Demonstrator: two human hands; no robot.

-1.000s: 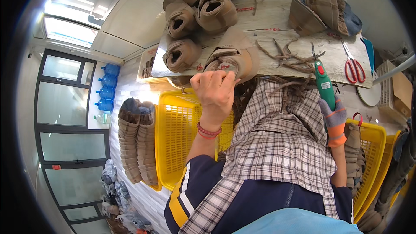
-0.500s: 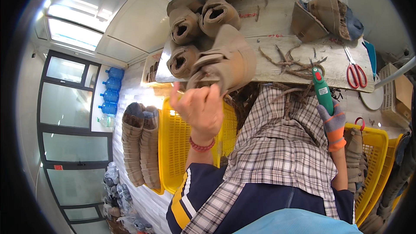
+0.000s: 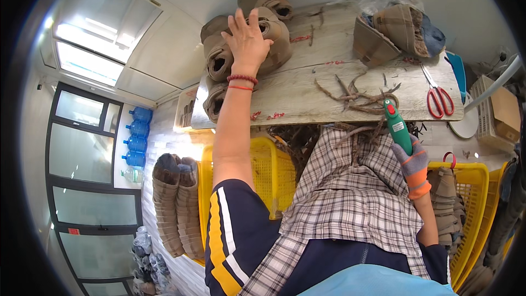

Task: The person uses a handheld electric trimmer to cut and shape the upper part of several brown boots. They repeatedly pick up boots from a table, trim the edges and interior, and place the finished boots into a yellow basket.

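1. While the left hand (image 3: pixel 249 35) lies flat with its fingers spread on top of a tan shoe (image 3: pixel 274 44), the grip pinches nothing; the palm simply presses on the shoe's upper side.
2. That shoe sits in a pile of tan shoes (image 3: pixel 222 63) at the far left end of the wooden surface (image 3: pixel 307 96), touching its neighbours; their dark openings face left and downward in the view.
3. The right hand (image 3: pixel 412 161), in a grey and orange glove, has its grip pressed together around a green tool (image 3: pixel 397 126) with a red tip, held upright just at the near edge of the surface.
4. Just beyond the tool's tip lies a tangle of brown trimmed strips (image 3: pixel 359 96) on the wood.
5. Red-handled scissors (image 3: pixel 436 96) lie to the right of the strips, near the right end of the surface.
6. At the far right corner stands another heap of tan shoe parts (image 3: pixel 392 35), well apart from the left hand.
7. Below the surface, a yellow plastic crate (image 3: pixel 268 172) sits beside the left forearm, and a second yellow crate (image 3: pixel 468 197) holding stacked tan pieces stands by the right wrist.
8. A checked cloth (image 3: pixel 350 203) covers the person's lap between the two arms.
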